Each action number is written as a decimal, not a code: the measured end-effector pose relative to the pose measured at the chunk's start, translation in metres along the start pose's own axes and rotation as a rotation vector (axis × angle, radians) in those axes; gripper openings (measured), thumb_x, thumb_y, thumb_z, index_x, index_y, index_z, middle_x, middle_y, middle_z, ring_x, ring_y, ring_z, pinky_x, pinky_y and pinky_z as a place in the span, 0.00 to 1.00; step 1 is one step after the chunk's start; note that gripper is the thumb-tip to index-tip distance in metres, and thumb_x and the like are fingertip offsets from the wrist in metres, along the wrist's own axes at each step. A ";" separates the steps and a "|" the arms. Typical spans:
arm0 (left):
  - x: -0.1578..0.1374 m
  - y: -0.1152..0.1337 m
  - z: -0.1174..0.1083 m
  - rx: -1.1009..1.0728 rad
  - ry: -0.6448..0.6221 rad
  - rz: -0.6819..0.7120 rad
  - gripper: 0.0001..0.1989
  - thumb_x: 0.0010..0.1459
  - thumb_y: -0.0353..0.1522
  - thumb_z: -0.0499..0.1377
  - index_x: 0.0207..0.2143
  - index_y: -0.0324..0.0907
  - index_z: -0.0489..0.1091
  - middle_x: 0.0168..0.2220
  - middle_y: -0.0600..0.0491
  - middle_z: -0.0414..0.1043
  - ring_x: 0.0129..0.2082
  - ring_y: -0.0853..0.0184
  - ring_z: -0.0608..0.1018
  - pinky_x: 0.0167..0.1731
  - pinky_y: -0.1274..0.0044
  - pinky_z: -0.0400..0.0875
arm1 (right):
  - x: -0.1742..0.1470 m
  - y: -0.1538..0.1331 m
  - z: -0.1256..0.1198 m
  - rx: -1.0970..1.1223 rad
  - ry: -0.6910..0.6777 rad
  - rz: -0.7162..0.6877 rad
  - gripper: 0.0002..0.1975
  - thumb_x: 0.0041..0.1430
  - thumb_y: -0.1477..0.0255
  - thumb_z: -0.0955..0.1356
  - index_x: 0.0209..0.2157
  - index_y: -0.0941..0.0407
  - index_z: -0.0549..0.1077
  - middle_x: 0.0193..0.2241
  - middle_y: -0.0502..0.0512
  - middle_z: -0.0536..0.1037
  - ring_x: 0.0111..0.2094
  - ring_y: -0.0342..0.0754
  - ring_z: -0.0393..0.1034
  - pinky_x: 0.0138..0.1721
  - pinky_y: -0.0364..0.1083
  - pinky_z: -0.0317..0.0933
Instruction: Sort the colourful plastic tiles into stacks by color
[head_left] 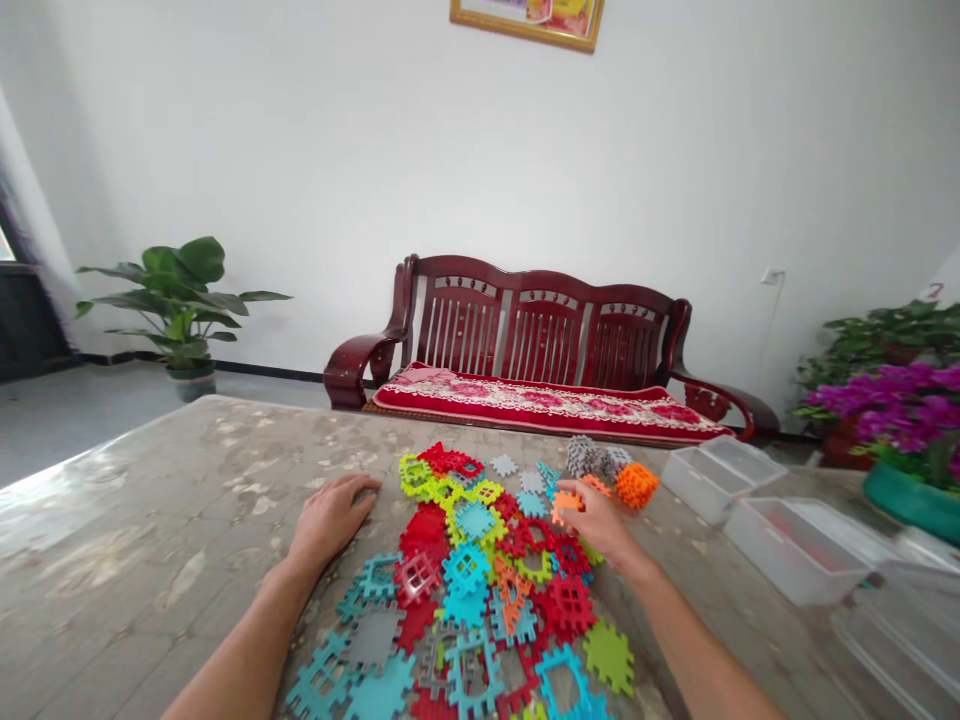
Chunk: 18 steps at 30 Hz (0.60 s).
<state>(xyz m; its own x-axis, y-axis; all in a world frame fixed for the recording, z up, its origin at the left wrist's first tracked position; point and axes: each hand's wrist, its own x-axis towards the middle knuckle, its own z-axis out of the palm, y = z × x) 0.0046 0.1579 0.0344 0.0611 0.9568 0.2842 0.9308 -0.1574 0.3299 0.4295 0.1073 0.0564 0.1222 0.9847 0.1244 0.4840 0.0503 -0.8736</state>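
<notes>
My left hand point(334, 515) rests on the table to the left of the pile, loosely open, with nothing in it. My right hand point(598, 517) is closed on an orange interlocking tile point(566, 505) at the right side of the pile. Before me spreads a heap of notched plastic tiles, among them a grey tile point(375, 636), a blue tile point(475, 519), a green tile point(608, 655) and a red window tile point(570, 604). Just beyond my right hand sit an orange stack of tiles point(636, 485) and a grey stack point(582, 456).
Clear plastic boxes point(796, 560) stand on the table point(150, 540) at the right. Beside them is a teal pot point(904, 500) with purple flowers. A red wooden bench point(540, 320) is behind the table, and a potted plant point(184, 300) stands at the left.
</notes>
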 end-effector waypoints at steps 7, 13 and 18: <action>0.001 -0.002 0.002 -0.018 0.021 0.005 0.18 0.56 0.38 0.52 0.45 0.50 0.76 0.52 0.55 0.77 0.53 0.62 0.76 0.54 0.74 0.66 | -0.005 0.035 0.001 0.077 0.028 -0.057 0.31 0.37 0.76 0.67 0.49 0.57 0.74 0.50 0.59 0.78 0.48 0.54 0.75 0.51 0.52 0.68; 0.002 -0.004 0.002 -0.009 -0.001 0.012 0.19 0.57 0.39 0.51 0.46 0.50 0.76 0.53 0.53 0.76 0.53 0.60 0.76 0.55 0.71 0.67 | -0.005 0.038 0.002 -0.034 0.042 -0.059 0.26 0.41 0.76 0.67 0.46 0.58 0.77 0.44 0.58 0.81 0.43 0.55 0.77 0.47 0.53 0.71; 0.004 -0.010 0.005 -0.029 0.004 0.022 0.19 0.57 0.41 0.52 0.46 0.50 0.77 0.53 0.53 0.76 0.53 0.59 0.76 0.55 0.70 0.68 | -0.010 0.021 -0.006 -0.164 0.163 -0.196 0.25 0.46 0.71 0.69 0.49 0.56 0.76 0.47 0.59 0.80 0.44 0.54 0.76 0.48 0.53 0.69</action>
<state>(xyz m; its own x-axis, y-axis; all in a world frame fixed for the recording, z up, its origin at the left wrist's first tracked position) -0.0020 0.1646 0.0275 0.0796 0.9522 0.2950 0.9186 -0.1850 0.3492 0.4436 0.0979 0.0397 0.1438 0.9183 0.3688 0.6439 0.1962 -0.7395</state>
